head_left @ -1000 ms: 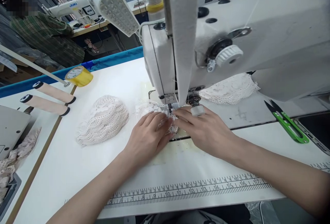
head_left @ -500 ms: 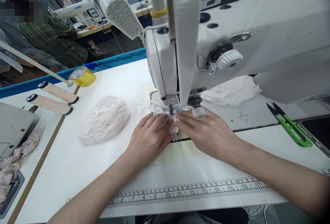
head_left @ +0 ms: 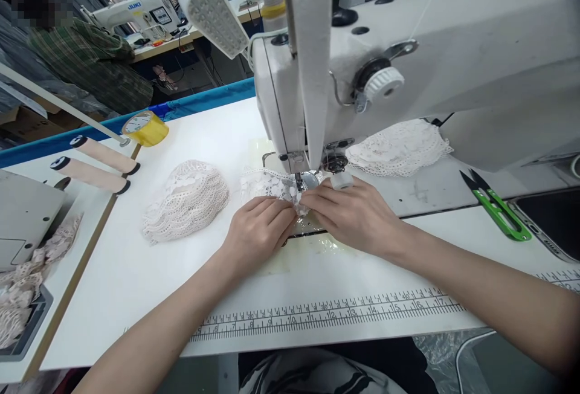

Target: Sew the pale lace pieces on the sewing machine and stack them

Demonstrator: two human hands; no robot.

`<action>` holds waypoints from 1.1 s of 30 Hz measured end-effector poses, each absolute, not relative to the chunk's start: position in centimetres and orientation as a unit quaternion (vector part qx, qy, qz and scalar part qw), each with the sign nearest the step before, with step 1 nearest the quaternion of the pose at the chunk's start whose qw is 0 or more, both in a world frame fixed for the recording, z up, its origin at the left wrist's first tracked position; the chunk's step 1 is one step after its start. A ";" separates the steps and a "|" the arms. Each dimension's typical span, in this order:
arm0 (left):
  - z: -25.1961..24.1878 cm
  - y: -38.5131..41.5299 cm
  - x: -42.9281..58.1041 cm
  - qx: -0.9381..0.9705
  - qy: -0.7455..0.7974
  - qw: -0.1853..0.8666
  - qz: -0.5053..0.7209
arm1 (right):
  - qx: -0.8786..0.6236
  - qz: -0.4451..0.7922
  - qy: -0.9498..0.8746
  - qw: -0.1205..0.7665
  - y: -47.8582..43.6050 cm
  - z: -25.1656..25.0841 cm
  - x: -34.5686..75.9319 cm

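Observation:
A piece of white lace (head_left: 269, 184) lies under the needle and presser foot (head_left: 299, 181) of the white sewing machine (head_left: 283, 104). My left hand (head_left: 260, 225) grips the lace's near edge, its fingers curled in front of the foot. From the right, my right hand (head_left: 351, 209) pinches the same lace beside the needle, thumb and forefinger close together. The fingertips of both hands nearly meet, and they partly hide the lace. A pile of white lace pieces (head_left: 185, 203) sits to the left, and another lace stack (head_left: 401, 147) lies behind my right hand, under the machine arm.
Green thread snips (head_left: 501, 209) and a phone (head_left: 550, 219) lie at the right. Yellow tape (head_left: 145, 129) and thread cones (head_left: 93, 175) stand at the left. A ruler strip (head_left: 317, 316) runs along the front edge. Across the aisle, a person in a plaid shirt (head_left: 86, 64) sits by another machine.
My left hand's fingers have drawn in toward the lace's near edge and curled more. My right fingers have closed in beside the needle. The whole view has shifted slightly.

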State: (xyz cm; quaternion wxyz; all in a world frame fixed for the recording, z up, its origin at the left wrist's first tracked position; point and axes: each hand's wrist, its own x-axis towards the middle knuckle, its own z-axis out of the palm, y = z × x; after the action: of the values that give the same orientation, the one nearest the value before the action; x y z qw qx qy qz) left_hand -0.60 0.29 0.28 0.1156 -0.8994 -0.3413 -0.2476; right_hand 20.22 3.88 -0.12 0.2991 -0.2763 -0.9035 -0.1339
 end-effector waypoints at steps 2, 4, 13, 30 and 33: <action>0.5 0.3 -0.3 -0.892 -0.358 0.097 -0.257 | -0.274 -0.124 -0.897 0.324 4.1 -0.3 20.1; 0.8 0.4 -0.1 -0.879 -0.402 0.064 -0.248 | -0.285 -0.114 -0.885 0.349 4.4 -0.5 20.1; 1.4 3.7 1.4 -0.831 -0.525 0.000 -0.184 | -0.396 -0.040 -0.835 0.380 5.0 -1.0 19.9; 0.1 -0.6 0.1 -0.895 -0.376 0.156 -0.184 | -0.264 -0.149 -0.913 0.272 2.7 0.1 20.4; 0.1 -0.4 0.0 -0.895 -0.376 0.158 -0.180 | -0.269 -0.142 -0.912 0.275 2.7 0.1 20.4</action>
State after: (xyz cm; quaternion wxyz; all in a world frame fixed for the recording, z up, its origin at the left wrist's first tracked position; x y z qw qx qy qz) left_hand -0.02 -0.44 0.11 0.1576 -0.8952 -0.3760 -0.1798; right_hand 20.37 2.72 0.14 0.2747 -0.2688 -0.9122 -0.1424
